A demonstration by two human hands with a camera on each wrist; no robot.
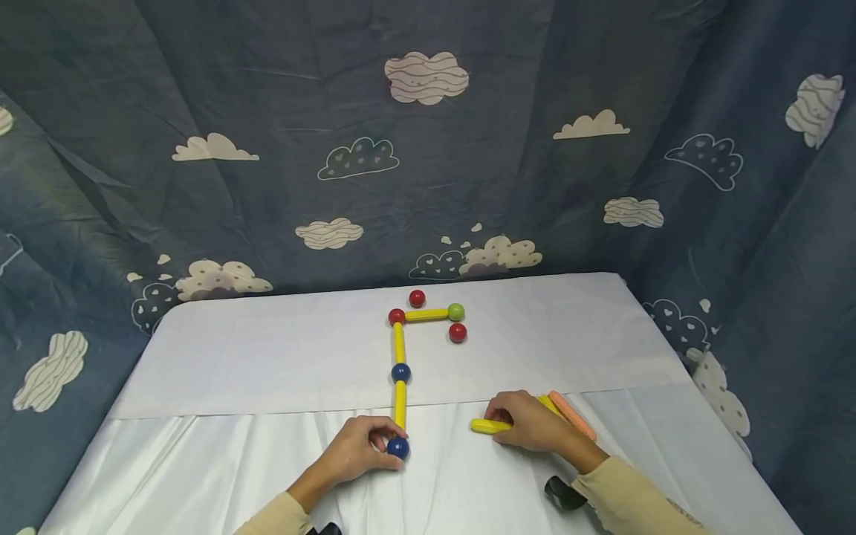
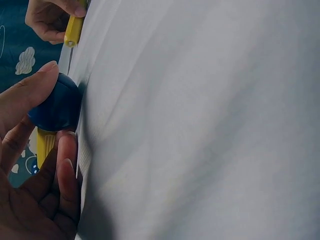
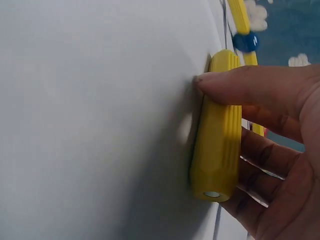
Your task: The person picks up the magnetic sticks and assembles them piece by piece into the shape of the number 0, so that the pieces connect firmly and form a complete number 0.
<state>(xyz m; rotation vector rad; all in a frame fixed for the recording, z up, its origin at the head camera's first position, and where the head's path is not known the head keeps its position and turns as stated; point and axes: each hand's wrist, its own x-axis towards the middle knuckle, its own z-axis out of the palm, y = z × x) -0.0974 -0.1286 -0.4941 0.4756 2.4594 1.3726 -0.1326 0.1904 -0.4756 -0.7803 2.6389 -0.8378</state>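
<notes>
My left hand (image 1: 357, 449) pinches a blue ball (image 1: 398, 448) between thumb and fingers, at the near end of a chain on the table. From that ball a yellow magnetic stick (image 1: 400, 405) leads to a second blue ball (image 1: 400, 372), then another yellow stick (image 1: 399, 342) to a red ball (image 1: 397, 317). A further yellow stick (image 1: 428, 315) runs right to a green ball (image 1: 456, 311). Off to the right, my right hand (image 1: 535, 425) grips a loose yellow stick (image 3: 217, 140) lying nearly sideways at the cloth; a pale round inset shows in its end.
Two loose red balls (image 1: 417, 298) (image 1: 458, 332) lie near the chain's far end. Beyond my right hand lie an orange stick (image 1: 572, 416) and another yellow stick (image 1: 548, 403), partly hidden. White cloth (image 1: 267, 371) covers the table; a cloud-printed curtain (image 1: 468, 163) stands behind.
</notes>
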